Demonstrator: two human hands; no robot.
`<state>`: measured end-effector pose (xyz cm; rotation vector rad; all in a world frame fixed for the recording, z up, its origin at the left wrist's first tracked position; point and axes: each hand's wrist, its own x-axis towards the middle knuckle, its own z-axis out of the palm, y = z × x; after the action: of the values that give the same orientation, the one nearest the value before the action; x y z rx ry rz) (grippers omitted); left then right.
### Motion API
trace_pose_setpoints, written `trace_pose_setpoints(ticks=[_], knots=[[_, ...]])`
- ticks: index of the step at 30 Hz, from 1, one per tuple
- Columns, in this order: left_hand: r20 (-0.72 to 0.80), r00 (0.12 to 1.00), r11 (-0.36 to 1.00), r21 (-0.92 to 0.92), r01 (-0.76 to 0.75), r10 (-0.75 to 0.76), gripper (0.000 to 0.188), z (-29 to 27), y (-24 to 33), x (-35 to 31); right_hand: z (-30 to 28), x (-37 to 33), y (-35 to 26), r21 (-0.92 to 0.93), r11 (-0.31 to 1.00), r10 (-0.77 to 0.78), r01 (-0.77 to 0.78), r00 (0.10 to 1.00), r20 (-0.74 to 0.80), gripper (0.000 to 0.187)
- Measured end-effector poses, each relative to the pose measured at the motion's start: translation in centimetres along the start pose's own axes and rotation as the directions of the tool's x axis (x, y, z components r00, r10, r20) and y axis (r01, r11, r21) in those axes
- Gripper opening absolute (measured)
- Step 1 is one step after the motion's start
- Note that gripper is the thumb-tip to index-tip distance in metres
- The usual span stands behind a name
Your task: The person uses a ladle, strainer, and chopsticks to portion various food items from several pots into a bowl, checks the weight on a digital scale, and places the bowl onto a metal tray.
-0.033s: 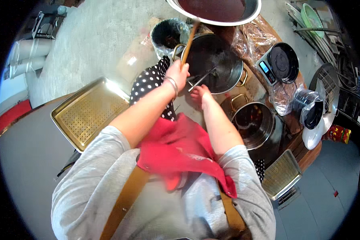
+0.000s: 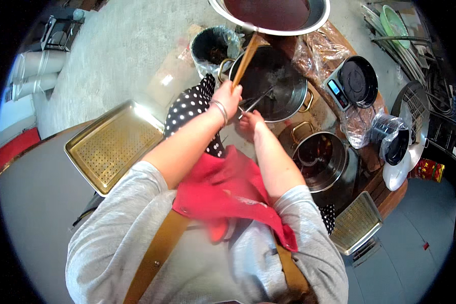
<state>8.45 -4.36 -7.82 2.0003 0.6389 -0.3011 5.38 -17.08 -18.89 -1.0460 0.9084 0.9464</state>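
Note:
My left hand (image 2: 227, 99) is closed round a long wooden stick (image 2: 247, 58), perhaps a pair of long chopsticks. It slants up and right across the left rim of a large dark-filled pot (image 2: 305, 93). My right hand (image 2: 252, 121) is at the pot's near rim, its fingers closed at the end of a thin metal handle (image 2: 256, 103). That handle runs into the pot, where its far end is lost in the dark contents. Black polka-dot cloth (image 2: 187, 104) lies beside my left forearm.
A smaller pot (image 2: 321, 190) stands near right. A wide basin (image 2: 268, 31) of dark red liquid is beyond, beside a lined bucket (image 2: 195, 58). A digital scale (image 2: 338, 92) bears a black bowl (image 2: 372, 81). Perforated trays lie left (image 2: 86, 175) and right (image 2: 375, 215).
The wooden stick has tilted further right and its upper end is lower. My right hand's fingers have moved slightly left, onto the end of the metal handle.

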Motion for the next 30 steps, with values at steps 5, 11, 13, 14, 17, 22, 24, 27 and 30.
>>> trace_pose_setpoints(ticks=[5,11,13,14,17,22,24,27,30], knots=[[0.209,0.978,0.954,0.296,-0.047,-0.016,0.030,1.3,-0.4,0.3,0.6,-0.3,-0.9,0.285,0.953,-0.128,0.107,0.990,0.058,0.055],[0.302,0.946,0.964,0.264,0.038,-0.120,0.036,2.7,-2.9,2.9,3.3,-6.3,-4.7,0.228,0.955,-0.204,0.187,0.977,0.054,0.032],[0.289,0.949,0.979,0.192,0.074,-0.129,0.034,3.3,-4.0,3.4,2.7,-5.0,-4.1,0.197,0.960,-0.206,0.198,0.978,0.025,0.025],[0.276,0.952,0.973,0.221,0.070,-0.131,0.034,3.4,-4.0,3.5,2.4,-4.1,-3.7,0.177,0.966,-0.188,0.189,0.982,-0.022,0.023],[0.261,0.957,0.957,0.288,0.049,-0.127,0.031,3.1,-2.8,3.5,1.8,-0.6,-1.2,0.083,0.991,-0.096,0.107,0.988,-0.124,0.018],[0.311,0.911,0.934,-0.144,0.326,-0.270,0.030,4.2,-2.5,4.0,5.1,3.0,2.1,0.266,0.946,-0.186,0.186,0.982,-0.028,0.055],[0.291,0.913,0.886,-0.281,0.368,-0.287,0.032,4.4,-2.8,4.1,5.8,2.9,1.6,0.181,0.922,-0.352,0.343,0.936,0.017,0.044],[0.385,0.824,0.771,-0.332,0.544,-0.416,0.034,3.4,-0.7,4.4,5.1,-1.0,-0.6,-0.063,0.995,-0.086,0.071,0.957,-0.276,0.049],[0.412,0.776,0.718,-0.326,0.615,-0.478,0.035,3.6,0.1,4.6,-1.0,-3.3,-1.8,-0.557,0.829,-0.154,-0.050,0.937,-0.313,0.058]])
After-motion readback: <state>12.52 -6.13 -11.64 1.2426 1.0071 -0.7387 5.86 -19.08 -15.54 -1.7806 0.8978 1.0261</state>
